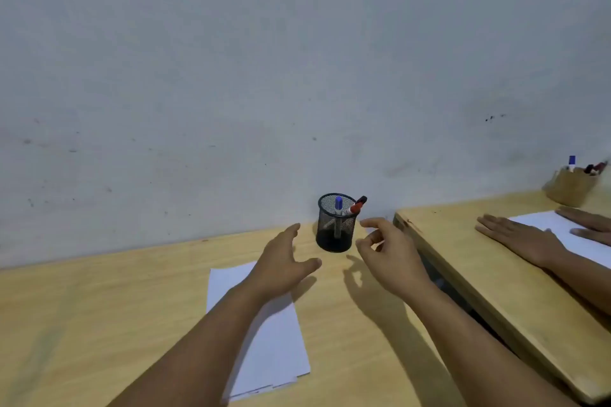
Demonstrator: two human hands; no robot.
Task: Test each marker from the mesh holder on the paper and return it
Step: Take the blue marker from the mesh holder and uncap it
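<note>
Both empty, the left hand [281, 261] spread and the right hand [390, 251] loosely curled are flanking the mesh holder [335, 225] by the wall, whose blue marker [338, 205] and red marker [357, 206], probably light and stiff, are offering their protruding caps for pinching.

No readable text, label, brand, number or sign is showing anywhere in the frame. The paper [264, 334] at lower centre is lying blank, and the markers in the mesh holder [335, 225] at centre are too small to read.
</note>
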